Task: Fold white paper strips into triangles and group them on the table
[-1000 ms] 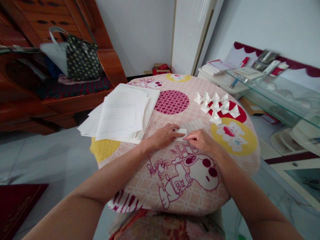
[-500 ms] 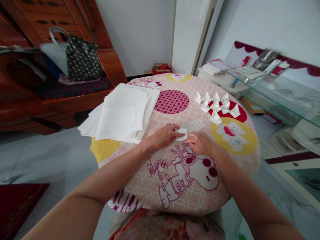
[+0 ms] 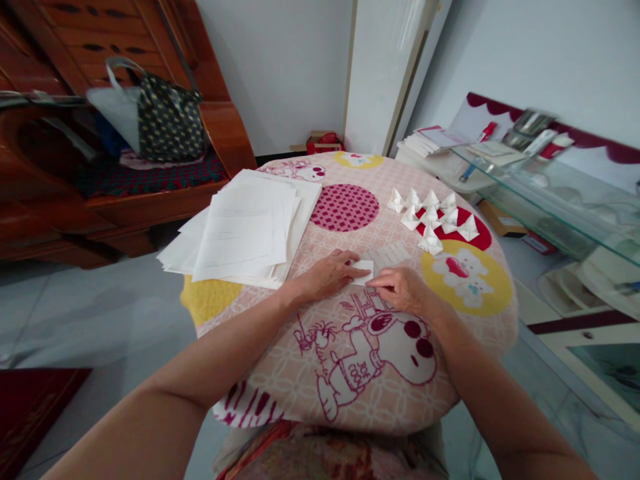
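Observation:
A small folded white paper (image 3: 363,269) lies flat on the cloth-covered round table (image 3: 330,250), between my two hands. My left hand (image 3: 330,275) rests on its left part, fingers stretched out and pressing it down. At the lower right corner of that paper, my right hand (image 3: 404,289) has its fingers curled and pinched together on the edge. Beyond my right hand stand several white folded paper shapes (image 3: 430,219) with pointed tips, grouped in rows. To the left of my left hand sits a stack of white paper sheets (image 3: 240,230), loosely piled.
A glass shelf (image 3: 560,193) with metal containers and papers stands close on the right of the table. On the left is a wooden bench (image 3: 220,143) carrying a dark patterned bag (image 3: 170,120). A red item (image 3: 327,141) in a box sits behind the table.
The view has shifted slightly. My right fingertips have moved a little along the right edge of the folded paper; my left hand stays on it.

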The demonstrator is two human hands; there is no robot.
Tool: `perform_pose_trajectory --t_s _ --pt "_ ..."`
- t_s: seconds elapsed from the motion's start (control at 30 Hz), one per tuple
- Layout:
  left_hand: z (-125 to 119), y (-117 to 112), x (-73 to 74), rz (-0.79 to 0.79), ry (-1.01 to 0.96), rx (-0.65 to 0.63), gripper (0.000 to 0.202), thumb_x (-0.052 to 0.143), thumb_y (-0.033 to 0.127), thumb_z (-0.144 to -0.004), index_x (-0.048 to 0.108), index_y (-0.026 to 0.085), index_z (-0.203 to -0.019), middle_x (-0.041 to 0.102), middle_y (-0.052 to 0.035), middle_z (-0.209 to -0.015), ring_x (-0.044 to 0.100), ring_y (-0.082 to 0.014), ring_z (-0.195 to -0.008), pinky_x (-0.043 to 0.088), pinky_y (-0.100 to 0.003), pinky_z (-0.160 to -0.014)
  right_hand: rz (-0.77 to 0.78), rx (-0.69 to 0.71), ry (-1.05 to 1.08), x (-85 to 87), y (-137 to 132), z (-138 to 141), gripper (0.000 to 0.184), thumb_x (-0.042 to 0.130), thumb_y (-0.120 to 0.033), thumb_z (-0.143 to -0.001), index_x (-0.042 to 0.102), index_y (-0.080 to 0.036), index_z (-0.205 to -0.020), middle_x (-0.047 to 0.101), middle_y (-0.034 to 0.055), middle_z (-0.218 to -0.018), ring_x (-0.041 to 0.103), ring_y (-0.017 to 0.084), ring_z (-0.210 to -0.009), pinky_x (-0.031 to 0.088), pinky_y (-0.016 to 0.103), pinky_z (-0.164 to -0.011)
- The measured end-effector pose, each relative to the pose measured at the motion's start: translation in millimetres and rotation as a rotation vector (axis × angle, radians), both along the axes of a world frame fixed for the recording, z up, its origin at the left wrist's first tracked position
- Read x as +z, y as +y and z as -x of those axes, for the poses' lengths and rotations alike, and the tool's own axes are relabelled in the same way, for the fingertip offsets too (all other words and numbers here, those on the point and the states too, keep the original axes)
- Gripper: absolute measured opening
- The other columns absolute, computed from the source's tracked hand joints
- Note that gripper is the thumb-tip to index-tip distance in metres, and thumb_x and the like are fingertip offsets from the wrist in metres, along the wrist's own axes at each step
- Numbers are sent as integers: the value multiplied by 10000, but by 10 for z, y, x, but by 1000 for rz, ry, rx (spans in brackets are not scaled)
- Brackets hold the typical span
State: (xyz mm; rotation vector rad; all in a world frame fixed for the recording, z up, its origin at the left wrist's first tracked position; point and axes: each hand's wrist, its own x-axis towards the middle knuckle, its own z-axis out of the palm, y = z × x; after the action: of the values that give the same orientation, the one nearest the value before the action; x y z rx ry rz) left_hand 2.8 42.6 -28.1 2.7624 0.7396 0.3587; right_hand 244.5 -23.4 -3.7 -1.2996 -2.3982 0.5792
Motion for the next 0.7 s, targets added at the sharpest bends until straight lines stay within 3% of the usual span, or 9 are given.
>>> perform_pose_trajectory --t_s 0.23,0.33,0.43,0.57,0.7 --pt "-61 -68 63 155 -83 134 394 665 220 -929 728 252 -1317 628 -108 -1368 596 -256 -1254 481 -432 -1108 20 32 -44 16 10 7 345 548 -70 -788 846 -215 -885 698 47 -755 555 152 -650 380 284 -635" --pt "-162 -117 46 163 -128 263 381 710 282 -894 756 232 -1269 655 -97 -1291 616 -265 -1199 504 -430 -1085 9 30 -43 -3 14 -4 342 549 -77 -783 844 -222 -878 694 37 -737 531 144 -628 368 279 -618" --pt "-226 -148 12 151 -157 301 404 730 311 -866 760 249 -1263 659 -84 -1244 619 -271 -1168 519 -442 -1074 -2 30 -59 -9 18 -4 344 548 -76 -775 843 -226 -868 699 36 -739 536 148 -643 375 279 -628" --pt "-156 -84 -30 183 -171 241 435 708 223 -847 745 251 -1280 643 -88 -1298 616 -271 -1202 506 -471 -1099 27 22 -41 19 14 10 350 549 -69 -766 847 -225 -864 707 40 -752 555 150 -649 384 279 -630" --pt "69 104 -12 262 -139 28 571 604 48 -794 699 226 -1327 591 -112 -1446 593 -264 -1295 485 -490 -1126 74 -4 29 29 4 13 340 549 -83 -755 849 -220 -837 726 41 -758 552 143 -615 385 278 -607"
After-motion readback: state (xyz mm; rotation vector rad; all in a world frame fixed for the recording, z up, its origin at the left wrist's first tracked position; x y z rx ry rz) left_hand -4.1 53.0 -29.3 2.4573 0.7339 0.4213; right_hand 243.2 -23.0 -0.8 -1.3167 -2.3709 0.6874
